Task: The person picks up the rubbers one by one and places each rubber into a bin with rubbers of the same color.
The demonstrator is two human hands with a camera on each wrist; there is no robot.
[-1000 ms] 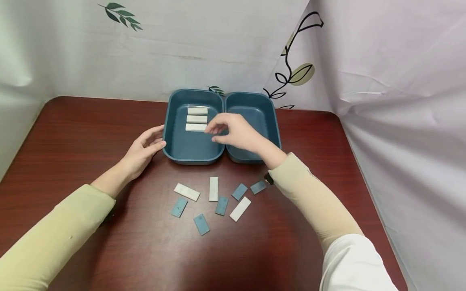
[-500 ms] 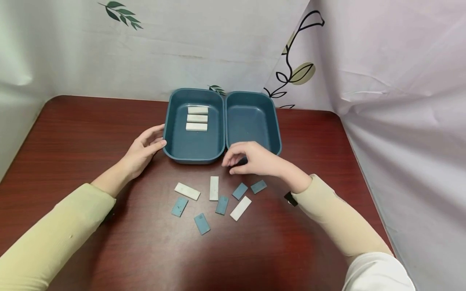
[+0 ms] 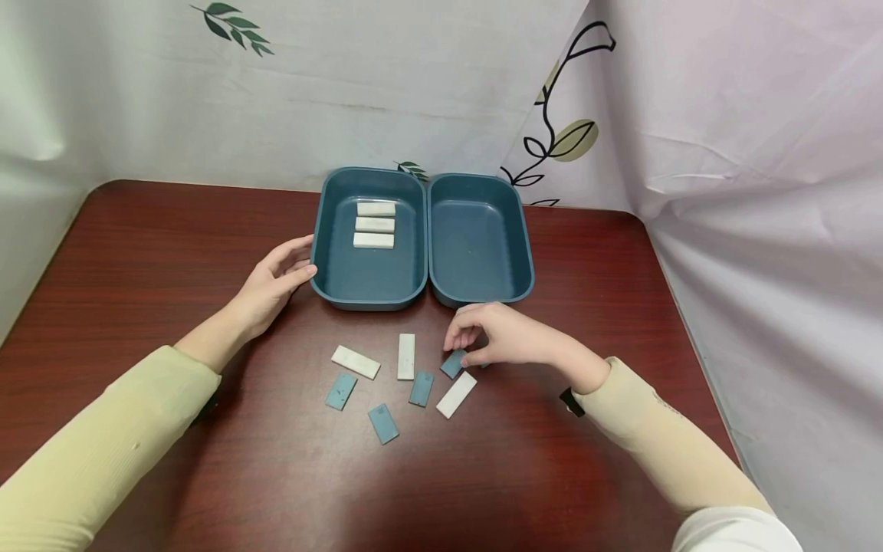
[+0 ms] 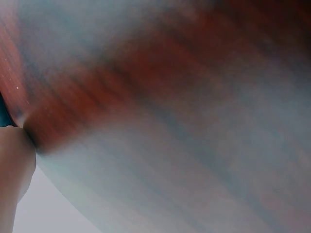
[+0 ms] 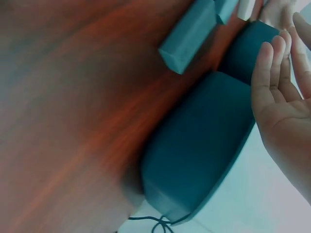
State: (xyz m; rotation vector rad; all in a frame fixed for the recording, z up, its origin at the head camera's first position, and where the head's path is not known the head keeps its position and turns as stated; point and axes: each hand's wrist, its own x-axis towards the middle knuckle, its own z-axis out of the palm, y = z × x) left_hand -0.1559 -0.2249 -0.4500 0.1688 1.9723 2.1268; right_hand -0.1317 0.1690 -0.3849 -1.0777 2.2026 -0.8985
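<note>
Fingers of the right hand (image 3: 500,336) curve, thumb apart, over a flat blue rectangular tile (image 3: 451,367) on the red-brown wood-grained table (image 3: 276,445), contact unclear; the left hand (image 3: 271,288), thumb spread, touches a smooth round-cornered blue tray (image 3: 369,280).

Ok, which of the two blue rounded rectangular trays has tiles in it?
The left blue tray, touched by the left hand: three white rectangular tiles lie inside it, while none show in the right tray.
</note>
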